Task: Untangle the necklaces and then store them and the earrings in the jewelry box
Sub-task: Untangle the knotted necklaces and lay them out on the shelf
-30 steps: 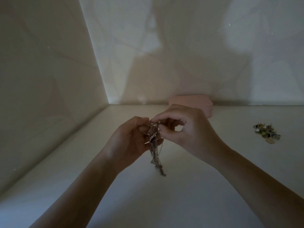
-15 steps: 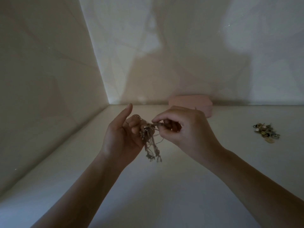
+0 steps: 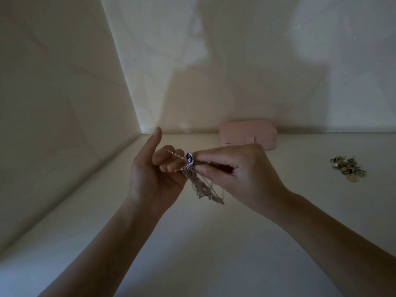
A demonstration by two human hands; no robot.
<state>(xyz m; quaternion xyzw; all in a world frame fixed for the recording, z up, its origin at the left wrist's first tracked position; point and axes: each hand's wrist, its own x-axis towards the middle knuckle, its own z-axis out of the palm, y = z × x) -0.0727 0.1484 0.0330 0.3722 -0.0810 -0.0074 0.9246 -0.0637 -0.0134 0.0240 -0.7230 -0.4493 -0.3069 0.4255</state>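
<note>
the table is dimly lit, so fine links are hard to read. the box is seen shut at the wall, with nothing stored in it yet. in front of the box, the left hand is held with thumb raised and fingers curled, a chain looped over them. the right hand is pinched, thumb to forefinger, on the necklaces at the pendant. the necklaces are hung as a knotted bundle between both hands, in front of the box. the earrings are heaped well right of the box. if the pendant is pulled hard, the knot could be tightened or a thin chain snapped. if the loop is let slip off the fingers, the strand could be lost back into the bundle.
</note>
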